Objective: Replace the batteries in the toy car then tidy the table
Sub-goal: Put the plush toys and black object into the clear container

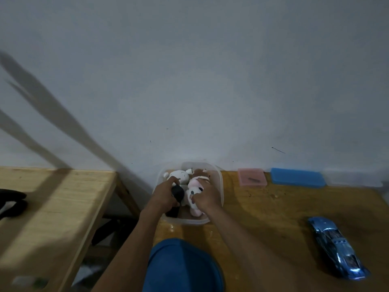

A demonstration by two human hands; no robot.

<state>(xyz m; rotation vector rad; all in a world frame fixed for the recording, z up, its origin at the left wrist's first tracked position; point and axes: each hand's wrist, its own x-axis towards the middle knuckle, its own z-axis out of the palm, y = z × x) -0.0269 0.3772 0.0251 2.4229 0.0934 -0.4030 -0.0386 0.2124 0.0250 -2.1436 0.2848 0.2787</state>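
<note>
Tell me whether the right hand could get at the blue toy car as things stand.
Probably yes. The right hand grips a pink plush toy in the tub; letting go first, bare table lies between it and the toy car.

Looks like room in home. Bare grey wall [210, 81], wooden worktop [263, 207] pushed against it. Clear tub [219, 186] of soft toys [194, 193], blue toy car [334, 245], small plastic boxes [252, 177] at far edge.

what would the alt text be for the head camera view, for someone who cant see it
A person's left hand grips a black plush toy and the right hand grips a pink and white plush toy in a clear plastic tub of soft toys on a wooden table. A blue toy car lies to the right; a pink case and a blue case sit by the wall.
</note>
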